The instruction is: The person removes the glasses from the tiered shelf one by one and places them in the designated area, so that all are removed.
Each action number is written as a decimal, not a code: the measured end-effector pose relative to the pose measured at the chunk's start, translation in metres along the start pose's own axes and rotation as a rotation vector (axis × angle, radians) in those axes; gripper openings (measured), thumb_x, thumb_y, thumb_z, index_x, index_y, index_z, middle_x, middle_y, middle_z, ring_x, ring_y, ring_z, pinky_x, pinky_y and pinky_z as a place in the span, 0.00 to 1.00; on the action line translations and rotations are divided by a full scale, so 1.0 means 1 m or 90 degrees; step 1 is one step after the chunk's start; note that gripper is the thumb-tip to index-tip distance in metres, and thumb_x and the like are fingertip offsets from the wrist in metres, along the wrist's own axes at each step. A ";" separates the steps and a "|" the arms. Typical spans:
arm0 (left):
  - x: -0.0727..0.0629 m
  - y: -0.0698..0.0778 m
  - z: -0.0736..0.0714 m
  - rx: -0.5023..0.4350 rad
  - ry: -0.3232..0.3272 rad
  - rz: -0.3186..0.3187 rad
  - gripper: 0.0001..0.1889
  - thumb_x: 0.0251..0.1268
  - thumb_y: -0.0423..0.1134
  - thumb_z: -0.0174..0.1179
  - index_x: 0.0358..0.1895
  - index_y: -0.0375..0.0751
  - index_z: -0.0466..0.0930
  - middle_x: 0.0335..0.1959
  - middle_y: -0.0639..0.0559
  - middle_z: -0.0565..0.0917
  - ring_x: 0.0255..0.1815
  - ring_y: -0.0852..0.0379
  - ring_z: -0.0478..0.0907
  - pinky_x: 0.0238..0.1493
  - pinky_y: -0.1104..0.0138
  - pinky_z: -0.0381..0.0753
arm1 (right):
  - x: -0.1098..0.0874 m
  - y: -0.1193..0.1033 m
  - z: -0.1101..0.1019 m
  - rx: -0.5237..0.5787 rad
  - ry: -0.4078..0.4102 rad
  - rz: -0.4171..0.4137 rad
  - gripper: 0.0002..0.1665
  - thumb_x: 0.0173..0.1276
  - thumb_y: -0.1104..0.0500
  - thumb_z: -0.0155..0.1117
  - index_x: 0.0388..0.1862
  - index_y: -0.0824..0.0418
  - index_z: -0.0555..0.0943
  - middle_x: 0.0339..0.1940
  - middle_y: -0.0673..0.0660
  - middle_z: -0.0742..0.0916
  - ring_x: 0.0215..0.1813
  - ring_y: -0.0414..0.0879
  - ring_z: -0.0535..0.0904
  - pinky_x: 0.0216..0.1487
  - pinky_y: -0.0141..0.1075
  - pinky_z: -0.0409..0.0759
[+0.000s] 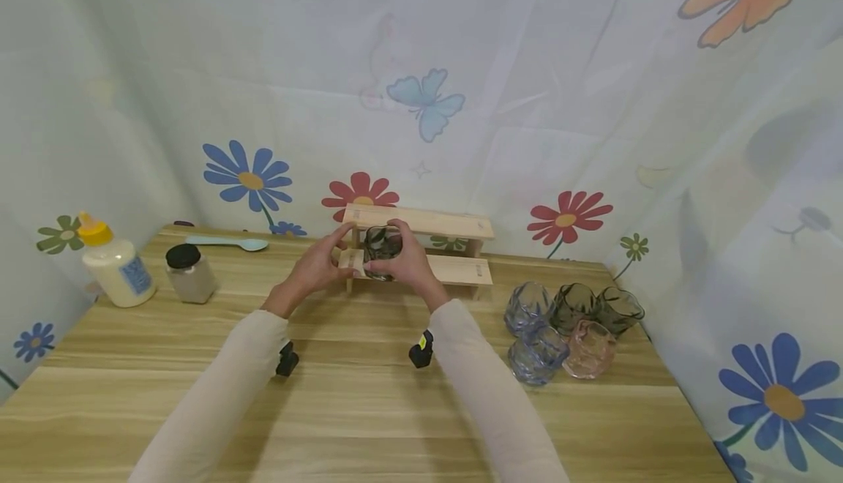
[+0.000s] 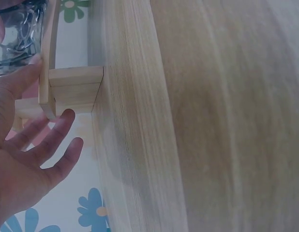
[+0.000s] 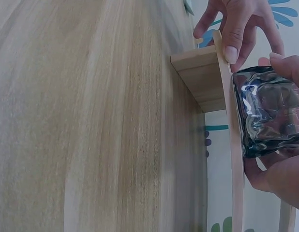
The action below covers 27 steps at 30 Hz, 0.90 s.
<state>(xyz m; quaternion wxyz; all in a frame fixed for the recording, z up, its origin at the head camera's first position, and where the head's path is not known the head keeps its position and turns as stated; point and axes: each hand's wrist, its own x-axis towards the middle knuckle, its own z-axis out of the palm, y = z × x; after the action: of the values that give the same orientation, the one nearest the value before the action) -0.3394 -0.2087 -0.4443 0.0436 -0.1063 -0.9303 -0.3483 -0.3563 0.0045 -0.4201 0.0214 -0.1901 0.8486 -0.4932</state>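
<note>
A dark grey faceted glass (image 1: pixel 382 252) is at the lower step of a small two-tier wooden shelf (image 1: pixel 454 271), toward its left end. My right hand (image 1: pixel 411 260) holds the glass, thumb on the near side and fingers round its far side. In the right wrist view, the base of the glass (image 3: pixel 268 111) is right at the plank's surface. Spread around the shelf's left end is my left hand (image 1: pixel 319 260). Its thumb touches the lower plank (image 2: pixel 45 58), while the other fingers extend loosely past the plank's end with their tips apart.
Several glasses in blue, grey and pink, among them a pink glass (image 1: pixel 589 350), stand grouped at the right. On the left are a glue bottle (image 1: pixel 118 271), a black-lidded jar (image 1: pixel 191 274) and a light blue spoon (image 1: pixel 227 242). A flowered curtain (image 1: pixel 303 117) hangs behind the table.
</note>
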 end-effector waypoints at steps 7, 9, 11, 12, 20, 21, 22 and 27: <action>-0.001 0.000 0.000 -0.001 -0.001 0.007 0.51 0.57 0.39 0.73 0.80 0.57 0.50 0.62 0.33 0.75 0.41 0.43 0.82 0.43 0.52 0.80 | -0.004 0.003 -0.002 -0.006 -0.003 0.003 0.54 0.54 0.54 0.82 0.76 0.47 0.61 0.63 0.62 0.80 0.63 0.57 0.77 0.62 0.53 0.75; -0.001 0.001 0.000 -0.002 0.001 0.007 0.51 0.57 0.39 0.74 0.80 0.57 0.50 0.62 0.33 0.76 0.41 0.43 0.83 0.44 0.51 0.80 | -0.005 0.003 -0.004 -0.013 -0.007 0.002 0.54 0.54 0.53 0.81 0.76 0.46 0.61 0.63 0.61 0.80 0.63 0.57 0.77 0.62 0.53 0.76; 0.000 0.000 0.000 -0.003 0.001 0.007 0.51 0.57 0.39 0.74 0.80 0.57 0.50 0.62 0.33 0.76 0.40 0.43 0.82 0.43 0.52 0.80 | -0.005 0.002 -0.006 -0.015 -0.011 0.001 0.54 0.54 0.53 0.81 0.76 0.46 0.61 0.63 0.61 0.80 0.63 0.56 0.78 0.61 0.53 0.76; 0.000 0.000 0.000 -0.002 0.001 0.007 0.51 0.57 0.39 0.74 0.80 0.57 0.50 0.62 0.33 0.76 0.40 0.44 0.82 0.43 0.52 0.80 | -0.006 0.001 -0.008 -0.015 -0.013 -0.002 0.54 0.54 0.54 0.81 0.76 0.46 0.61 0.62 0.61 0.80 0.63 0.56 0.78 0.61 0.53 0.76; 0.000 0.003 -0.003 -0.004 -0.007 0.001 0.52 0.57 0.41 0.74 0.80 0.56 0.49 0.63 0.33 0.75 0.41 0.42 0.82 0.43 0.52 0.80 | -0.010 -0.003 -0.021 -0.021 -0.020 -0.016 0.54 0.53 0.55 0.82 0.75 0.47 0.62 0.61 0.60 0.80 0.61 0.55 0.78 0.60 0.52 0.76; 0.000 0.003 -0.003 -0.003 -0.007 0.000 0.52 0.57 0.41 0.74 0.81 0.56 0.49 0.63 0.33 0.75 0.42 0.42 0.83 0.44 0.51 0.80 | -0.010 -0.003 -0.022 -0.022 -0.019 -0.017 0.54 0.53 0.55 0.82 0.75 0.47 0.62 0.61 0.60 0.80 0.62 0.55 0.77 0.61 0.52 0.76; 0.000 0.003 -0.003 -0.002 -0.007 0.000 0.52 0.57 0.41 0.74 0.81 0.56 0.49 0.63 0.32 0.75 0.42 0.42 0.83 0.44 0.51 0.80 | -0.011 -0.004 -0.023 -0.022 -0.019 -0.017 0.54 0.54 0.55 0.82 0.75 0.48 0.62 0.62 0.61 0.80 0.63 0.55 0.77 0.61 0.52 0.76; -0.001 0.003 -0.003 -0.001 -0.009 0.001 0.51 0.58 0.41 0.73 0.81 0.55 0.49 0.63 0.32 0.75 0.42 0.42 0.82 0.44 0.51 0.80 | -0.016 -0.004 -0.028 -0.023 -0.014 0.001 0.54 0.54 0.55 0.81 0.75 0.47 0.61 0.63 0.62 0.80 0.64 0.57 0.76 0.62 0.54 0.75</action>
<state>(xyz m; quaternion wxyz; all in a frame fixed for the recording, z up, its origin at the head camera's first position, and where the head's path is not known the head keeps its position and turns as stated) -0.3382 -0.2085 -0.4406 0.0372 -0.1092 -0.9303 -0.3481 -0.3468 0.0311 -0.4052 0.0280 -0.1954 0.8571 -0.4758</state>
